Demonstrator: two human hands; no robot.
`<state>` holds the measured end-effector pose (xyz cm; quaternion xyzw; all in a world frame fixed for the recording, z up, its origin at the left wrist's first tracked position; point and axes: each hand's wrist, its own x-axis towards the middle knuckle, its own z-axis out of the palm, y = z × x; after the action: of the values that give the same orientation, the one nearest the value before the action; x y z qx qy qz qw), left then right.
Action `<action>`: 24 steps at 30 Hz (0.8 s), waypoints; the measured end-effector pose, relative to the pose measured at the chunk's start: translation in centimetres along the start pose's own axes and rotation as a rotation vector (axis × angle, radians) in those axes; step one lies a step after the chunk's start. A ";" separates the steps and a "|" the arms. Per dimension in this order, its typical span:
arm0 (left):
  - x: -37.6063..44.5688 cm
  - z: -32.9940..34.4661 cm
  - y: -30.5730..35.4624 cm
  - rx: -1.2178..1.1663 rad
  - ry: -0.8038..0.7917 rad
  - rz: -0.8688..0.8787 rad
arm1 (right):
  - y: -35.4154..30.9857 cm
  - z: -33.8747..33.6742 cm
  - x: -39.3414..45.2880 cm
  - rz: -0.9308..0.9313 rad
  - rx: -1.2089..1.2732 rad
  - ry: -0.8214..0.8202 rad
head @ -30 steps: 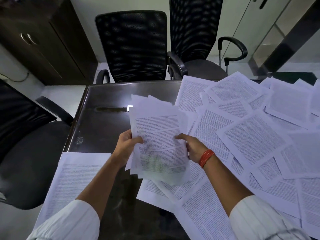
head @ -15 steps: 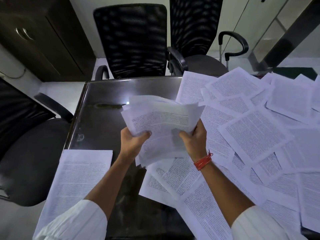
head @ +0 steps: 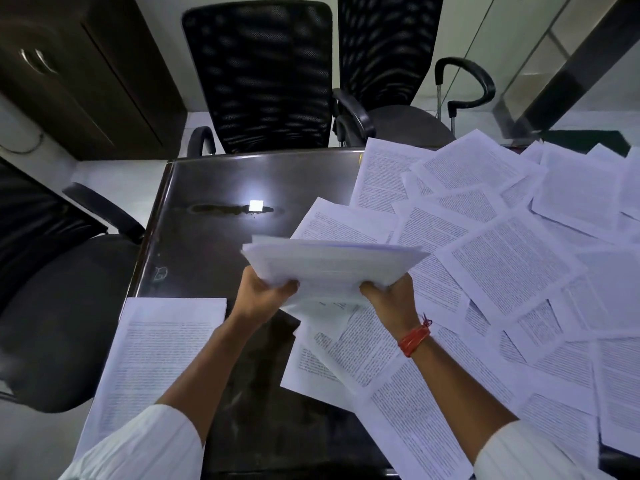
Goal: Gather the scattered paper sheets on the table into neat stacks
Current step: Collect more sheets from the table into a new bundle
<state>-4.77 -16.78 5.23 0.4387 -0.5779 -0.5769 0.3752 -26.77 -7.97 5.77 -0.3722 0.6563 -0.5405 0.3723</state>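
Between my two hands, a loose bundle of printed sheets [head: 332, 268] hung above the dark table [head: 207, 237], held nearly flat and edge-on to the head camera. My left hand [head: 263, 296] gripped its near left corner, thumb curled over the top; my right hand [head: 393, 299] gripped the near right corner the same way, a red thread band [head: 414, 339] at that wrist. Both sets of fingers were clenched on the paper, not spread; the fingers underneath were hidden.

The bundle's edges were uneven, and a few lower sheets sagged below my fingertips. I judged that these could slide out if either grip loosened, or that the bundle would fan if I tilted it further, since only one edge was held.

Beyond and to the right of my right fingers, many scattered sheets [head: 512, 271] overlapped across the table. To the left of my left fingers, nearer me, one gathered stack [head: 156, 358] lay on the table corner.
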 end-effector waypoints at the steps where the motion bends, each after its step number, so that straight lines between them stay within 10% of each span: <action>1: 0.1 -0.3 0.1 -0.015 0.024 -0.022 | -0.2 0.1 0.1 0.006 0.023 0.015; 7: 1.5 -5.8 -1.6 -0.047 0.101 -0.273 | 2.6 2.9 1.7 0.382 -0.094 0.063; 14: 2.1 -12.7 -4.0 -0.263 0.546 -0.573 | 9.0 7.7 -0.3 0.023 -1.217 -0.410; 24: 1.2 -17.3 -5.3 -0.380 0.462 -0.605 | 7.7 8.6 0.9 -0.078 -1.048 -0.193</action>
<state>11.49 -23.52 0.77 0.6293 -0.2071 -0.6438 0.3830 -20.17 -11.44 -3.15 -0.5803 0.7868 -0.1171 0.1748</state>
